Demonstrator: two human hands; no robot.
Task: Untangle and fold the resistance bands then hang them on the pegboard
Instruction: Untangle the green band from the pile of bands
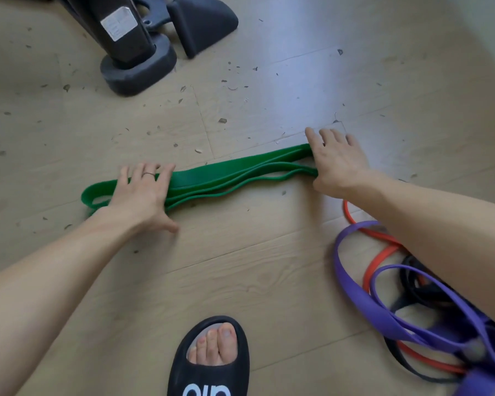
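Machine base (pixel 139 50): black, upper left of the frame, standing on the wooden floor (pixel 255 267), with dark flecks of debris scattered around it.
Left hand (pixel 142 192): centre left, palm down on the left part of the green band, fingers straight and slightly spread, thumb out to the side on the floor; a thin ring on one finger.
Green band (pixel 226 174): folded into several layers, lying flat across the middle of the frame, its left loop poking out beyond the left hand.
Slipper (pixel 210 358): black, open-toed, bottom centre, toes showing.
Right hand (pixel 336 161): centre right, on the right end of the green band, fingers straight and spread over it; whether the thumb grips underneath cannot be told.
Tangled bands: lower right, partly under the right forearm; purple band (pixel 355 290), red band (pixel 383 252) and black band (pixel 412 284) are looped through each other, well apart from the green one.
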